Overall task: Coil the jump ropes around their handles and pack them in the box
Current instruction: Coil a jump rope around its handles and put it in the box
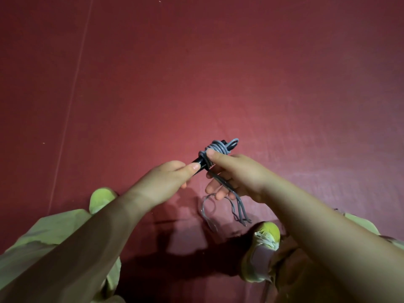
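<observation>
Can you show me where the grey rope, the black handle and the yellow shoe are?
grey rope [215, 147], head view, on the coils wound round the handle.
black handle [198, 161], head view, on the bare black part beside the left thumb.
yellow shoe [265, 237], head view, on the toe.

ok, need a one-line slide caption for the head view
Left hand grips the black handles while the right hand pins grey rope coils, loose strands hanging over the red floor.
</observation>
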### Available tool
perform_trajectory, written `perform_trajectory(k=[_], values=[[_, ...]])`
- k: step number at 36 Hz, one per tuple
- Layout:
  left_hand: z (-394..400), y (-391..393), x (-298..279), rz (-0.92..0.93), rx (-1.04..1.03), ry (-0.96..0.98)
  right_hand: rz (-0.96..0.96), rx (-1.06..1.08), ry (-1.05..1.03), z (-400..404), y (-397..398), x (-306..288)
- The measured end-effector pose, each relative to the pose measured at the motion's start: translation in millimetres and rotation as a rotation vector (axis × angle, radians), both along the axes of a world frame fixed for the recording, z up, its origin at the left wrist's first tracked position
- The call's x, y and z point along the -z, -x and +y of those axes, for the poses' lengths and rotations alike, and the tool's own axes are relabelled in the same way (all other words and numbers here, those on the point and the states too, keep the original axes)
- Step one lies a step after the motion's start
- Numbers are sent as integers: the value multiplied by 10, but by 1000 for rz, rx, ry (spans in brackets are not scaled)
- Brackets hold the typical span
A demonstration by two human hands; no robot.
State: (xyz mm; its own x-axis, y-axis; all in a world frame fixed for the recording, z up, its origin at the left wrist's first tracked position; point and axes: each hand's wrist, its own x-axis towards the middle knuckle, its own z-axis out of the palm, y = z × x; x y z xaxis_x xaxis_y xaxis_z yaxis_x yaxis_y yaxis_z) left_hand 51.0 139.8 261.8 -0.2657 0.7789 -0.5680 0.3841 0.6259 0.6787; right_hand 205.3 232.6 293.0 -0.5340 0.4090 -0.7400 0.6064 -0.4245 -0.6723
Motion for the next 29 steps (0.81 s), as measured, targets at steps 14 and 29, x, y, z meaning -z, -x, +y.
perform_trajectory(k=[14,29], values=[[-73,-96,-205,-539,14,75,275,195,-211,-16,52,55],[-22,-104,-369,-1019,-178,214,377,-13,-192,90,-1,51]])
